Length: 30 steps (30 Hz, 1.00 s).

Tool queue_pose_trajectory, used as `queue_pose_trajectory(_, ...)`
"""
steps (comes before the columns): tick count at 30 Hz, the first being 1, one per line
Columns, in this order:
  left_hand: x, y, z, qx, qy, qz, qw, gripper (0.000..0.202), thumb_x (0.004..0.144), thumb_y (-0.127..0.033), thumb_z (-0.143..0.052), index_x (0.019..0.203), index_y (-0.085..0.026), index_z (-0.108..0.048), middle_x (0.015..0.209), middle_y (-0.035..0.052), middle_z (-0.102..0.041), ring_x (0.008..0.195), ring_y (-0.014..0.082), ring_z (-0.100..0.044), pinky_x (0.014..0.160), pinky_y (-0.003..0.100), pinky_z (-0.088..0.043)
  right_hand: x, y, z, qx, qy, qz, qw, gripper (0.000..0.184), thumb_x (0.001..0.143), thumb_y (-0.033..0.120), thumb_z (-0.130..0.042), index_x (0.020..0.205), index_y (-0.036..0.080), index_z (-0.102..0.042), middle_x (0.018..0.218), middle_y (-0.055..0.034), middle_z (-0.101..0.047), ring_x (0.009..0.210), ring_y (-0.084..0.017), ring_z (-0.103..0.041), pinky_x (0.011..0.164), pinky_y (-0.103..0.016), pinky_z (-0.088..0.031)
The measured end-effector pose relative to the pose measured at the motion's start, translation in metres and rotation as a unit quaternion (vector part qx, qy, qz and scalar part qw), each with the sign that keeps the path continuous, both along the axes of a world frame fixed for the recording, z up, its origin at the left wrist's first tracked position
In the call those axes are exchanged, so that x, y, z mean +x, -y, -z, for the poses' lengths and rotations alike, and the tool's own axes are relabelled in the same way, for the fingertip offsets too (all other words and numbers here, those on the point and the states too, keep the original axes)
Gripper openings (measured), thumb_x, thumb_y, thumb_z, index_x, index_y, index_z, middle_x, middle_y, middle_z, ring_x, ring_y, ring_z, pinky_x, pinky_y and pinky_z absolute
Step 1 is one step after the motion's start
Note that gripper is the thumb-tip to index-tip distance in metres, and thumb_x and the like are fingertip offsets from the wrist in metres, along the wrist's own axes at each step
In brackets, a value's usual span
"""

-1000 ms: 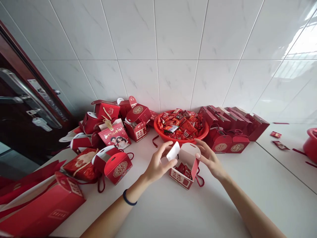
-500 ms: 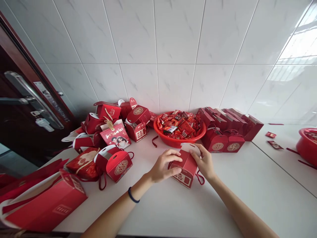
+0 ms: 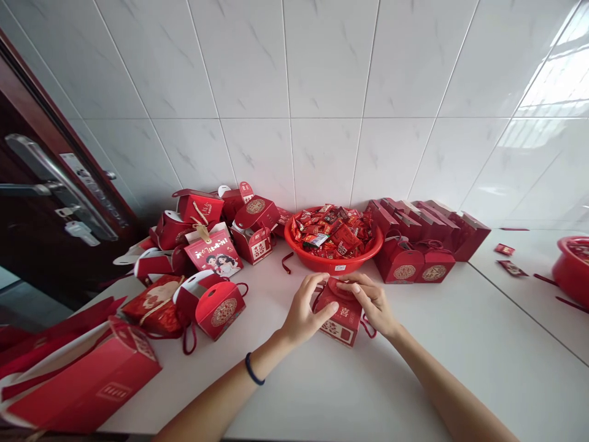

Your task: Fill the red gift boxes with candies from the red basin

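left arm: reaches in from the lower left, dark band (image 3: 253,370) round the wrist, hand angled in toward the box.
left hand (image 3: 301,313): half open and cupped, fingers bent at the far left edge of the box, thumb laid over its top; a loose grasp on the box.
right arm: comes up from the lower right, forearm slanting in, wrist low over the table (image 3: 368,393).
right hand (image 3: 375,304): fingers together and bent, palm down, thumb beside them; grasping the box by the rounded flap (image 3: 339,286) on its top.
box (image 3: 344,316): red, upright on the table between both hands, just in front of the basin, top folded over; its cord (image 3: 369,327) sticks out on the right.
basin (image 3: 329,265): red, heaped with sweets (image 3: 340,234), beyond the hands.
left side: more boxes (image 3: 223,313), some with flaps up.
right side: two boxes with round gold prints (image 3: 405,272) before a row of bags (image 3: 473,239).
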<state>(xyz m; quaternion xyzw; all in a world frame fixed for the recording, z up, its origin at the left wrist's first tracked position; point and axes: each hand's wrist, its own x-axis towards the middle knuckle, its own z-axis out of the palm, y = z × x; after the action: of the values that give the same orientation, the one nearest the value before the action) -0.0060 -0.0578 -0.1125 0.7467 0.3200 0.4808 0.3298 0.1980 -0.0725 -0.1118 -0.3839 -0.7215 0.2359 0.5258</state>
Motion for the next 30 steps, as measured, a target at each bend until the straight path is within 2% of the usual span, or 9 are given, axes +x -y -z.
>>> queue_pose_trajectory(3, -0.002, -0.003, -0.002, -0.024, -0.012, 0.020, 0.999, 0.046, 0.079, -0.032, -0.074, 0.123, -0.024, -0.064, 0.146, 0.0121, -0.053, 0.135, 0.0317, -0.051, 0.112, 0.047, -0.043, -0.001, 0.001, -0.002, -0.038, 0.003, -0.040, 0.998, 0.041, 0.100, 0.054, -0.050, 0.108, 0.028, -0.081, 0.124, -0.0099, -0.072, 0.114, -0.027, -0.066, 0.100, -0.043, -0.050)
queue_pose_trajectory(6, -0.005, -0.007, -0.008, -0.097, -0.011, 0.060, 0.993, 0.033, 0.078, -0.031, -0.073, 0.109, -0.021, -0.067, 0.124, 0.0096, -0.067, 0.120, 0.0287, -0.062, 0.106, 0.044, -0.048, 0.001, 0.001, -0.005, -0.092, -0.036, -0.039, 0.994, 0.047, 0.099, 0.058, -0.049, 0.113, 0.024, -0.078, 0.120, -0.0104, -0.074, 0.110, -0.027, -0.067, 0.096, -0.040, -0.052)
queue_pose_trajectory(9, -0.007, -0.011, -0.012, -0.135, -0.009, 0.036, 0.990, 0.027, 0.075, -0.030, -0.074, 0.099, -0.021, -0.067, 0.107, 0.0057, -0.070, 0.105, 0.0250, -0.066, 0.098, 0.040, -0.052, 0.007, -0.002, -0.006, -0.126, -0.062, 0.024, 0.990, 0.052, 0.095, 0.063, -0.051, 0.108, 0.020, -0.077, 0.106, -0.0094, -0.076, 0.097, -0.026, -0.069, 0.086, -0.036, -0.054)
queue_pose_trajectory(12, -0.011, -0.016, -0.012, -0.117, -0.017, -0.021, 0.993, 0.025, 0.073, -0.030, -0.075, 0.096, -0.021, -0.067, 0.106, 0.0049, -0.069, 0.103, 0.0241, -0.065, 0.099, 0.041, -0.051, 0.012, -0.008, -0.005, -0.132, -0.027, 0.068, 0.989, 0.055, 0.090, 0.069, -0.054, 0.093, 0.018, -0.077, 0.093, -0.0088, -0.077, 0.087, -0.025, -0.069, 0.078, -0.035, -0.054)
queue_pose_trajectory(17, -0.019, -0.023, -0.009, -0.059, -0.060, -0.049, 0.995, 0.029, 0.076, -0.037, -0.076, 0.101, -0.023, -0.070, 0.108, 0.0068, -0.066, 0.108, 0.0255, -0.064, 0.102, 0.043, -0.050, 0.010, -0.012, -0.003, -0.185, 0.012, 0.041, 0.982, 0.061, 0.084, 0.076, -0.055, 0.068, 0.018, -0.068, 0.069, -0.0045, -0.067, 0.063, -0.018, -0.059, 0.058, -0.030, -0.048)
queue_pose_trajectory(20, -0.021, -0.025, -0.009, -0.037, -0.079, -0.060, 0.994, 0.033, 0.079, -0.041, -0.076, 0.106, -0.024, -0.072, 0.110, 0.0077, -0.064, 0.108, 0.0254, -0.064, 0.100, 0.043, -0.051, 0.008, -0.009, -0.008, -0.237, -0.050, -0.003, 0.970, 0.059, 0.081, 0.072, -0.063, 0.059, 0.018, -0.058, 0.060, -0.0005, -0.058, 0.058, -0.014, -0.051, 0.058, -0.028, -0.044)
queue_pose_trajectory(24, -0.021, -0.025, -0.007, -0.086, -0.062, -0.055, 0.993, 0.038, 0.079, -0.044, -0.074, 0.111, -0.024, -0.074, 0.110, 0.0082, -0.066, 0.100, 0.0238, -0.066, 0.087, 0.038, -0.056, 0.010, -0.003, -0.022, -0.299, -0.183, -0.084, 0.933, 0.045, 0.072, 0.059, -0.079, 0.064, 0.018, -0.062, 0.064, -0.0016, -0.062, 0.063, -0.015, -0.055, 0.066, -0.030, -0.047)
queue_pose_trajectory(27, -0.019, -0.026, -0.005, -0.125, -0.033, -0.058, 0.990, 0.040, 0.077, -0.047, -0.076, 0.109, -0.023, -0.077, 0.109, 0.0079, -0.068, 0.088, 0.0204, -0.066, 0.081, 0.035, -0.056, 0.012, 0.000, -0.029, -0.284, -0.250, -0.102, 0.920, 0.034, 0.071, 0.049, -0.084, 0.074, 0.019, -0.067, 0.067, -0.0017, -0.064, 0.065, -0.015, -0.057, 0.069, -0.031, -0.048)
queue_pose_trajectory(30, -0.016, -0.026, -0.002, -0.151, 0.012, -0.062, 0.987, 0.039, 0.078, -0.049, -0.074, 0.104, -0.021, -0.079, 0.107, 0.0081, -0.069, 0.085, 0.0194, -0.067, 0.079, 0.034, -0.057, 0.012, 0.002, -0.030, -0.261, -0.264, -0.100, 0.923, 0.031, 0.071, 0.044, -0.084, 0.085, 0.019, -0.071, 0.067, -0.0006, -0.065, 0.061, -0.013, -0.054, 0.062, -0.029, -0.046)
